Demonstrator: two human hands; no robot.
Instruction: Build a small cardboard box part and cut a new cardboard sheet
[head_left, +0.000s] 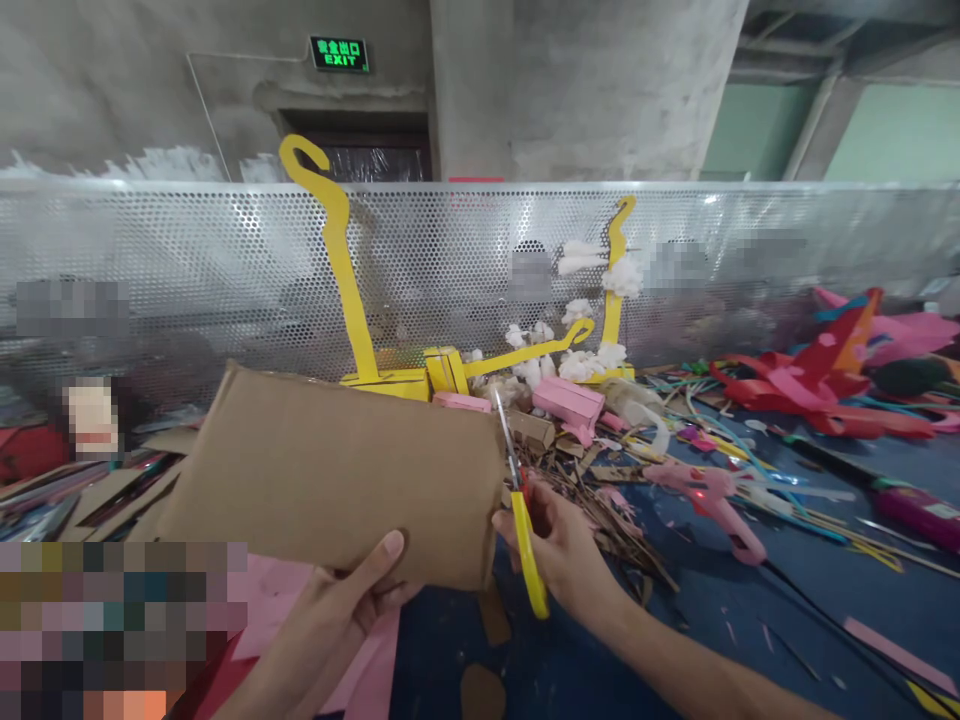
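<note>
My left hand [364,592] grips a flat piece of brown cardboard [337,470] by its lower edge, thumb on the near face and fingers behind. The sheet is held up, tilted, over the table. At its right edge my right hand [551,545] is closed on a pair of scissors [529,555] with yellow handles. Their blades point upward beside the cardboard's right edge; whether they touch it I cannot tell. Part of the right hand's fingers is hidden behind the handles.
Yellow hook-shaped card pieces [349,290] stand at the back before a perforated metal screen [465,260]. Pink card boxes [568,402] and cardboard scraps lie behind my right hand. A pink glue gun [712,500] rests on the blue table [600,665]. Pink paper [367,665] lies under my left arm.
</note>
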